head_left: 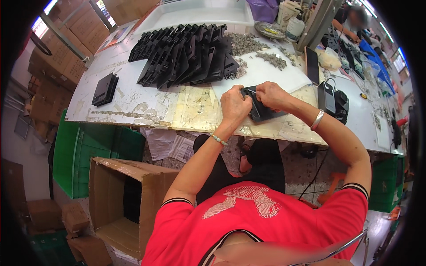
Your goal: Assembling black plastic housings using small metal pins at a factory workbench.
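Observation:
Near the table's front edge lies a flat black plastic housing (262, 114), slightly tilted between my hands. My left hand (235, 105) grips its left edge, with thumb and fingers closed at the upper corner. From the right, my right hand (271, 95) reaches over the top of it with the fingers curled in a pinch. What that pinch holds, if anything, is hidden by the fingers. Beyond my hands, small metal pieces (273, 60) are scattered in heaps on a white sheet (290, 76).
Rows of black plastic housings (186, 55) lean together at the back. A small stack of black parts (105, 90) lies left. To the right are a phone (312, 65) and a black device (327, 97). Below stand an open carton (116, 170) and a green crate (84, 155).

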A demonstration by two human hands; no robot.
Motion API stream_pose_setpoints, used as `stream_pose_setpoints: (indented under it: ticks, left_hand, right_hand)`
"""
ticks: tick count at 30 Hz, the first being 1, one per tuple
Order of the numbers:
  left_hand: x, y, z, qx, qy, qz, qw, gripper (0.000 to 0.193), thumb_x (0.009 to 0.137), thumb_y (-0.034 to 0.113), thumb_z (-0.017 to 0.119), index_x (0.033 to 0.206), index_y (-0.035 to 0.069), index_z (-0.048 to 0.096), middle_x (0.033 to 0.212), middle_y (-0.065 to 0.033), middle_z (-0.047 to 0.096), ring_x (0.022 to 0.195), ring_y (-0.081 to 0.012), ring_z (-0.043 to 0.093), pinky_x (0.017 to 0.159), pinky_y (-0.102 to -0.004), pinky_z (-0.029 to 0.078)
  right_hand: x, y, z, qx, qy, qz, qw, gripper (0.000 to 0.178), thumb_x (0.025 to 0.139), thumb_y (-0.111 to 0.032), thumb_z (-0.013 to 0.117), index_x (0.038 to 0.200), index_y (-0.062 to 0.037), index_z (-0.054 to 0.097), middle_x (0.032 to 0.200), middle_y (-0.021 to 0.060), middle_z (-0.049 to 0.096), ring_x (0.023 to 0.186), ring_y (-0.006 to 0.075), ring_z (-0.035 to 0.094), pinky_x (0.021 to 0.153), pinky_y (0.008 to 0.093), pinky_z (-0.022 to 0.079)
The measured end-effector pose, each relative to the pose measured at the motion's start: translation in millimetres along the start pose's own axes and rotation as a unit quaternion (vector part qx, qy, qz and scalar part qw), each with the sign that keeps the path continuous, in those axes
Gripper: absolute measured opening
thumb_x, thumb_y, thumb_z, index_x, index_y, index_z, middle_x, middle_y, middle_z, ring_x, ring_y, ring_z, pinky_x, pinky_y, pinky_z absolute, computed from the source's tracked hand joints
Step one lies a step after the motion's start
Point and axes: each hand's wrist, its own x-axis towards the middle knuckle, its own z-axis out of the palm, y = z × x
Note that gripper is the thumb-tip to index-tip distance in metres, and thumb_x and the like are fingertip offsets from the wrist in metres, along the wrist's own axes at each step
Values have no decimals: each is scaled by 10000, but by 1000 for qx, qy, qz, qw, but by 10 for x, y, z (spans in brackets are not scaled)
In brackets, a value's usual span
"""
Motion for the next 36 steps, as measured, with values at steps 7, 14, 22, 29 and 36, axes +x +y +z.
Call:
stream_pose_setpoints:
  ticks: [7, 14, 22, 29, 36]
  left_hand:
    - [-10, -24, 7, -7, -13, 12, 1000, 291, 709, 64, 624, 968, -63, 663, 631, -178, 628, 619, -336, 643, 633, -416, 505]
    - [-28, -87, 63, 28, 3, 22, 999, 330, 712, 80, 657, 1021, -34, 669, 598, -111, 611, 554, -239, 615, 590, -359, 489]
    - [-25, -2, 55, 39, 3, 20, 999, 313, 718, 74, 653, 1011, -32, 674, 601, -117, 610, 559, -242, 610, 596, -365, 488]
    - [-40, -31, 11, -1, -3, 32, 999, 326, 735, 85, 635, 1028, -58, 643, 634, -163, 623, 622, -321, 633, 645, -416, 498]
    - [-96, -84, -58, -92, -12, 16, 996, 372, 751, 83, 637, 1102, -41, 638, 595, -90, 580, 540, -190, 561, 588, -339, 478]
  right_hand:
    - [3, -40, -15, 1, -13, 26, 1000, 257, 910, -143, 464, 915, 17, 665, 570, 121, 574, 418, 207, 547, 377, 348, 463]
    - [31, -169, -44, -40, -40, 46, 997, 239, 886, -132, 487, 977, -1, 664, 611, 131, 601, 442, 215, 560, 376, 352, 464]
    - [68, -153, -68, -107, -32, -37, 993, 277, 822, -94, 528, 1034, 37, 647, 807, 217, 680, 698, 333, 677, 573, 399, 543]
    - [151, 141, -31, -184, 33, -177, 966, 271, 806, -102, 569, 1027, 36, 643, 878, 289, 653, 859, 422, 646, 776, 457, 513]
    - [1, 594, -204, -80, 297, -223, 925, 266, 843, -242, 624, 793, 19, 622, 771, 218, 660, 751, 394, 643, 703, 439, 504]
